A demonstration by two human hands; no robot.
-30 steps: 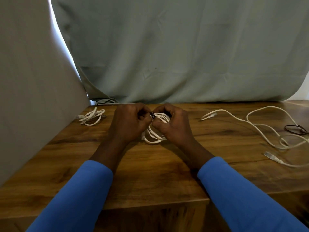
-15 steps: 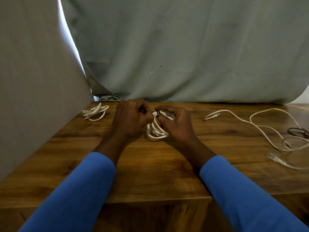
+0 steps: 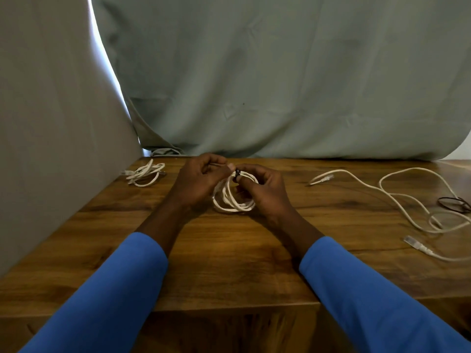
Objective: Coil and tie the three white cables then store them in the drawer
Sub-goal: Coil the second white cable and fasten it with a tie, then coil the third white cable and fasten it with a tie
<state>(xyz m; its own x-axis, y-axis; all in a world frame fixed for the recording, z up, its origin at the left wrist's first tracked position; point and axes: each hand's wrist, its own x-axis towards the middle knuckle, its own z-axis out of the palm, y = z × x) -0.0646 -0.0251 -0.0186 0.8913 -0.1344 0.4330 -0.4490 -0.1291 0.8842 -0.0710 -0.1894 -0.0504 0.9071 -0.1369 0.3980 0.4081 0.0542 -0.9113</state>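
Note:
A coiled white cable (image 3: 230, 200) stands on edge on the wooden table (image 3: 229, 263) between my hands. A small black tie (image 3: 237, 172) sits at the coil's top. My left hand (image 3: 200, 182) pinches at the tie from the left with curled fingers. My right hand (image 3: 265, 192) grips the coil's right side and pinches near the tie. A second white cable (image 3: 144, 173), coiled, lies at the far left. A third white cable (image 3: 397, 202) sprawls loose across the right of the table. The drawer is not in view.
Grey-green cloth (image 3: 280, 85) hangs behind the table, and a pale panel (image 3: 51, 123) closes the left side. A dark thin loop (image 3: 455, 203) lies at the far right edge. The table's front edge (image 3: 229, 308) runs just past my blue sleeves.
My hands have parted slightly, and more of the coil shows between them. The camera view shifted a little; the other cables have not moved.

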